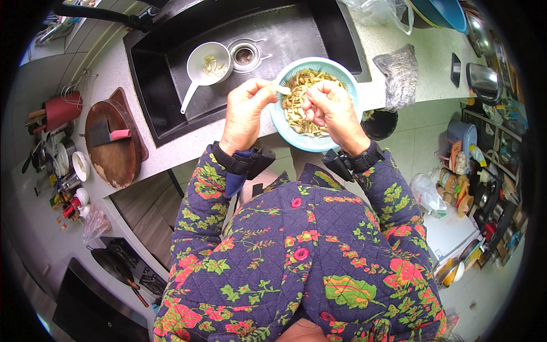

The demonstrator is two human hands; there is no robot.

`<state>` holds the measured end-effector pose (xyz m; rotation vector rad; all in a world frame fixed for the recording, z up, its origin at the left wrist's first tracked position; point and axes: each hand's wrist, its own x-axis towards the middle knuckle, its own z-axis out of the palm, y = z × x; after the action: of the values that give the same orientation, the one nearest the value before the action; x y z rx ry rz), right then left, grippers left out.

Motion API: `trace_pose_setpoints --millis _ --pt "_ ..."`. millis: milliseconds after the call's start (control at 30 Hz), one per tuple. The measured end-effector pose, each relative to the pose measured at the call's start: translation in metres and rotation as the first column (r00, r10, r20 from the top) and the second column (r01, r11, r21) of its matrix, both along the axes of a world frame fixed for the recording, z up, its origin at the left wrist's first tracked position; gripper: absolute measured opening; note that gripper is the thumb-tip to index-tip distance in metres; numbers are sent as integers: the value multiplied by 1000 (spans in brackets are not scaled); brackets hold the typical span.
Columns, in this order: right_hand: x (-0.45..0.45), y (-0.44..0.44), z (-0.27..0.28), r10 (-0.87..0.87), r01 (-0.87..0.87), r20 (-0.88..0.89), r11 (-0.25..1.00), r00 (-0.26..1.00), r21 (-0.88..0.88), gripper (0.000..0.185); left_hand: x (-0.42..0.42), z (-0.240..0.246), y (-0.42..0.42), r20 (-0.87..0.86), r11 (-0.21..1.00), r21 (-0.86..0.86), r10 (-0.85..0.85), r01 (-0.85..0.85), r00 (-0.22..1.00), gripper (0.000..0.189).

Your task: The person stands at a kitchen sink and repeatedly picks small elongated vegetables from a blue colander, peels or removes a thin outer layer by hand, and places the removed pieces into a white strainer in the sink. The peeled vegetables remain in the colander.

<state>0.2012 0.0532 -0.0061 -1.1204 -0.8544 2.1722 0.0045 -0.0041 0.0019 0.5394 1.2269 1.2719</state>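
Note:
Between the thumb and fingers of my left hand [248, 109] is a small pale vegetable piece [283, 89], held over the left rim of a light-blue plastic colander [280, 128]. My right hand [331, 104] is over the colander with its fingers curled together; whether anything small is inside them is hidden. Many slender yellowish-brown vegetable pieces [305, 126] fill the colander, which sits at the sink's front right edge. In the black sink [286, 38], left of the drain, a white plastic ladle [194, 64] holds several pale pieces [211, 67].
A round wooden chopping board [115, 158] with a cleaver [102, 133] on it lies left of the sink. The black faucet [141, 20] is at the back left. To the right are a crumpled grey cloth [397, 70] and a black bin [380, 124] below the counter.

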Motion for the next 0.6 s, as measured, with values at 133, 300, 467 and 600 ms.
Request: trace_pose_setpoints --millis 133,300,467,600 --pt "29 13 1 62 -66 94 997 994 49 11 -46 -26 5 -223 997 -11 71 -75 972 17" --pt "73 30 4 -71 35 328 993 942 114 9 -134 -78 32 -348 978 -166 64 -129 935 23" --pt "87 33 -9 -7 -96 581 984 814 148 19 -158 -110 50 -350 864 -472 -1 -175 937 30" --pt "71 37 -28 -179 -478 749 671 637 567 16 -129 -84 38 -249 956 -293 -46 -29 967 30"
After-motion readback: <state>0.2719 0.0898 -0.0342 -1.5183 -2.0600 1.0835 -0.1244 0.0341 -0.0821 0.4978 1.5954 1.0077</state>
